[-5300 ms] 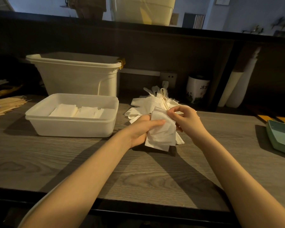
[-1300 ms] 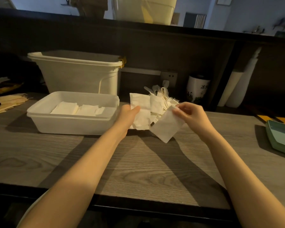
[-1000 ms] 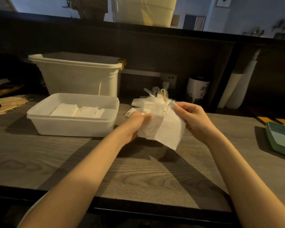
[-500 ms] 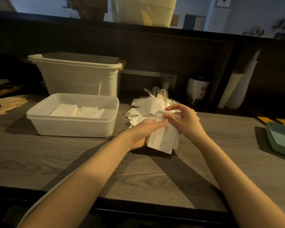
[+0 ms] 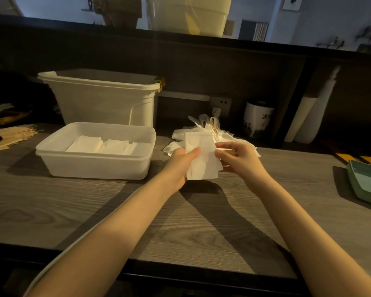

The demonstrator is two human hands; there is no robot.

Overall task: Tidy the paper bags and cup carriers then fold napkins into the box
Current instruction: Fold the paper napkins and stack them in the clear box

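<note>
Fingers of the left hand (image 5: pixel 181 161) were curled shut around a white napkin (image 5: pixel 200 156), thumb pressed across its front face at the sheet's left edge, in the head camera's one view. The right hand (image 5: pixel 239 158) pinched the same napkin at its right edge, thumb and fingertips closed on the paper, the other fingers loosely bent behind it. The sheet was held upright just above the wooden counter (image 5: pixel 180 211), at the centre of the frame.

Folding appeared to be under way rather than finished. A shallow white box (image 5: pixel 58 156), left of centre, already held folded napkins (image 5: pixel 101 144) laid flat in a row along its floor, with bare room around them. Directly behind the hands a loose pile of unfolded napkins (image 5: pixel 204 131) lay on the counter, so a good share of the work seemed to remain. Paper bags and cup carriers could not be made out for certain; whether that part was done cannot be told from this picture.

A taller white bin (image 5: pixel 99 97) stood behind the box, in the upper left. A white printed canister (image 5: pixel 258 118) sat at upper right of centre, beside the pile. A green tray (image 5: pixel 366 185) showed at the right edge.
</note>
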